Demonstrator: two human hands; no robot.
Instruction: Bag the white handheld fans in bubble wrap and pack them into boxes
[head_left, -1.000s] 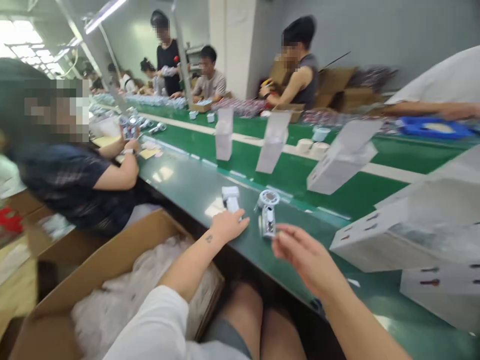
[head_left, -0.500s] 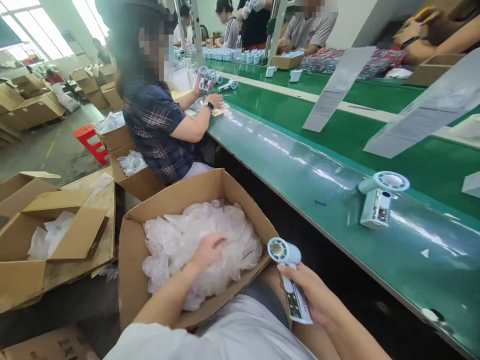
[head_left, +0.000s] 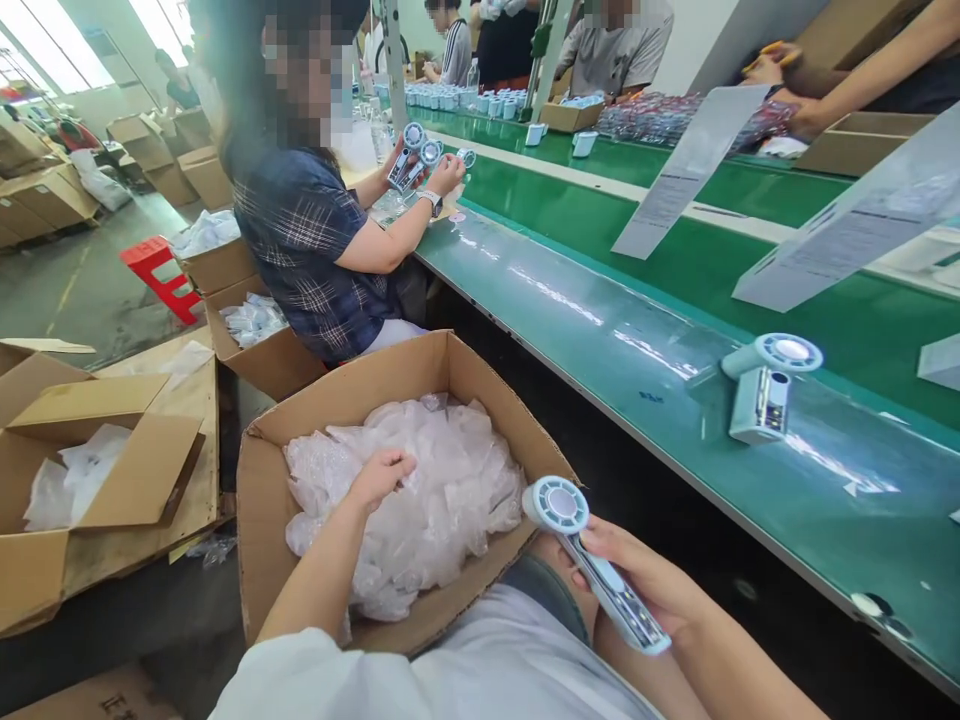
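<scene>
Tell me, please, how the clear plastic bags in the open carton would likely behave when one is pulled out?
The plastic bags lie crumpled, so they are probably floppy and very light. Their glossy film looks slippery, so the left hand might lift several at once. They seem unlikely to break.

co-worker [head_left: 315, 230] in plaid sitting left, holding small fans [head_left: 415, 158] | second fan [head_left: 765, 385] lying on green conveyor [head_left: 600, 300] | open side carton [head_left: 97, 470] standing on floor | red stool [head_left: 157, 270] sitting behind | paper sheets [head_left: 686, 170] possibly hanging above belt
</scene>
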